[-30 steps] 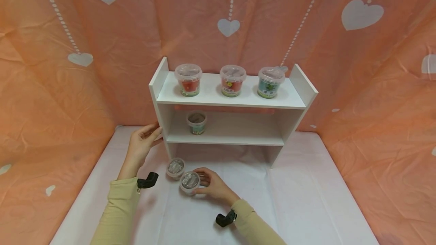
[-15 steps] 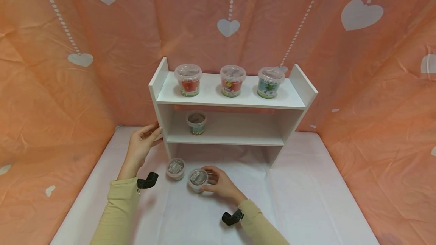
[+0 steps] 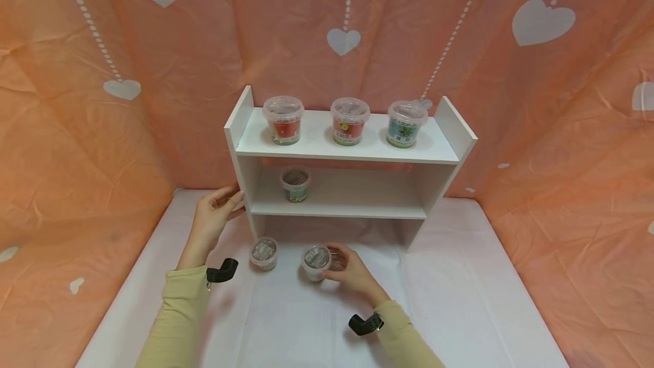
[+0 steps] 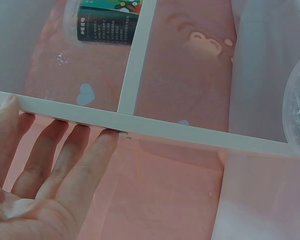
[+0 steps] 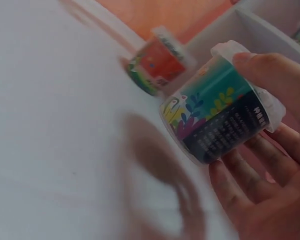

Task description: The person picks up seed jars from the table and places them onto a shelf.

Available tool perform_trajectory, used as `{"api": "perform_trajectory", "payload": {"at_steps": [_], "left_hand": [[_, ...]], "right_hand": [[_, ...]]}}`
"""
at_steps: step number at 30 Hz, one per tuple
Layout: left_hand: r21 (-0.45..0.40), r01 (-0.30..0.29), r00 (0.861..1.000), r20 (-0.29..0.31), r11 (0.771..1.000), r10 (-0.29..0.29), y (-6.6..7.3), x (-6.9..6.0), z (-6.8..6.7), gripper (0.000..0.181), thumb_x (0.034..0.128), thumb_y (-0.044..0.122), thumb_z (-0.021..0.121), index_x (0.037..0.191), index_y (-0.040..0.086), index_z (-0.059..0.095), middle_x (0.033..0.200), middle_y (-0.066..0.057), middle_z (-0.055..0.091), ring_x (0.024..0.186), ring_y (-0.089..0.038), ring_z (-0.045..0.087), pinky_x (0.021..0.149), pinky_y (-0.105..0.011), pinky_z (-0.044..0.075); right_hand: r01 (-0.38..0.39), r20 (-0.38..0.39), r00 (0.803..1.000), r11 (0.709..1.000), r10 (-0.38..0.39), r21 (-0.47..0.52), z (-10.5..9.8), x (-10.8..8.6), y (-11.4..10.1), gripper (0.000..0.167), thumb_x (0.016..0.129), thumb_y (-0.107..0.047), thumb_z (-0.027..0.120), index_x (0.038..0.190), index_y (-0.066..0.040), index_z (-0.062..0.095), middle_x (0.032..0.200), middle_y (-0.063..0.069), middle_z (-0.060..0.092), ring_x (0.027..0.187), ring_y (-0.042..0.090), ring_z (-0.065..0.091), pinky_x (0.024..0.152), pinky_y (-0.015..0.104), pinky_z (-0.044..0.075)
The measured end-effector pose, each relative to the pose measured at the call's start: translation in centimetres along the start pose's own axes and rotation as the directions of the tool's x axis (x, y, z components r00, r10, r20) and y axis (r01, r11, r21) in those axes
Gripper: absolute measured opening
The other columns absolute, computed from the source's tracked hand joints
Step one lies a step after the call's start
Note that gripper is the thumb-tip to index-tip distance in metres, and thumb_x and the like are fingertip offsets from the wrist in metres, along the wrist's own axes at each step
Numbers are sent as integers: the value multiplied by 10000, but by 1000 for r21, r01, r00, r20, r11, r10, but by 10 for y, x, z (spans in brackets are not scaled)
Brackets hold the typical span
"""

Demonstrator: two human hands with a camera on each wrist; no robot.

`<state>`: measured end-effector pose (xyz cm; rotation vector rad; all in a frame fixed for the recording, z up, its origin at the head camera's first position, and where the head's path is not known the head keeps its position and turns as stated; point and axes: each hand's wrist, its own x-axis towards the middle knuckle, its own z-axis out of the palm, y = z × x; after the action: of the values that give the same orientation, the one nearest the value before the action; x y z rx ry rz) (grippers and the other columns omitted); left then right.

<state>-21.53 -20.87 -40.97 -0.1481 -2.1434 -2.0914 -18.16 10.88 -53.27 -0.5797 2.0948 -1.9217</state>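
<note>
My right hand [image 3: 352, 272] grips a lidded plastic cup [image 3: 316, 262] near its lid, in front of the shelf. In the right wrist view this cup [image 5: 210, 110] has a teal label with coloured leaves. It hangs tilted above the cloth, its shadow below. To its left another lidded plastic cup [image 3: 263, 253] stands on the cloth, red-labelled in the right wrist view. The white shelf [image 3: 337, 216] carries more cups. At its left side my left hand [image 3: 213, 214] touches the side panel [image 4: 190, 131] with nearly straight fingers, the thumb at the panel's edge.
Two red-labelled cups [image 3: 284, 121] [image 3: 349, 122] and a blue-green one [image 3: 405, 125] stand on the top board. A green-labelled cup [image 3: 295, 185] sits at the left of the middle board. Orange cloth [image 3: 301, 27] with hearts hangs behind; white cloth [image 3: 460, 288] covers the table.
My right hand has carried its cup to the right and slightly toward the shelf, away from the other cup on the cloth. My left hand has stayed at the shelf's side.
</note>
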Motion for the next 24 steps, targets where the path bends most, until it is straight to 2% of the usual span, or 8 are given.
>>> {"api": "perform_trajectory", "payload": {"at_steps": [5, 11, 19, 24], "left_hand": [[-1, -2, 1000, -6, 1000, 2, 0, 0, 1, 486, 958, 173, 603, 1351, -85, 476, 1331, -232, 497, 990, -51, 617, 891, -402, 517], [-8, -9, 1000, -11, 1000, 9, -1, 0, 1, 479, 957, 159, 605, 1340, -99, 480, 1287, -184, 541, 981, -48, 619, 879, -396, 524], [-1, 1, 1000, -6, 1000, -1, -1, 0, 1, 489, 960, 166, 600, 1354, -91, 467, 1348, -281, 461, 993, -39, 610, 900, -432, 501], [5, 1, 1000, -6, 1000, -1, 0, 1, 1, 488, 961, 172, 599, 1356, -83, 470, 1349, -282, 460, 1000, -38, 607, 896, -419, 506]], "right_hand": [[22, -19, 1000, 999, -23, -26, -11, -6, -20, 627, 788, 73, 741, 1328, 129, 427, 1260, 284, 522, 1172, 401, 506, 988, 429, 470], [29, -58, 998, 999, -28, 22, -24, -2, -16, 627, 792, 84, 734, 1342, 94, 434, 1271, 255, 520, 1174, 332, 517, 1017, 408, 446], [90, -75, 993, 995, -87, 33, -33, -2, -31, 633, 774, 35, 771, 1325, 83, 462, 1250, 241, 543, 1126, 238, 550, 971, 370, 485], [124, -69, 990, 992, -122, 20, -37, -2, -44, 617, 775, 38, 770, 1317, 73, 477, 1235, 222, 558, 1097, 206, 568, 957, 400, 493]]}}
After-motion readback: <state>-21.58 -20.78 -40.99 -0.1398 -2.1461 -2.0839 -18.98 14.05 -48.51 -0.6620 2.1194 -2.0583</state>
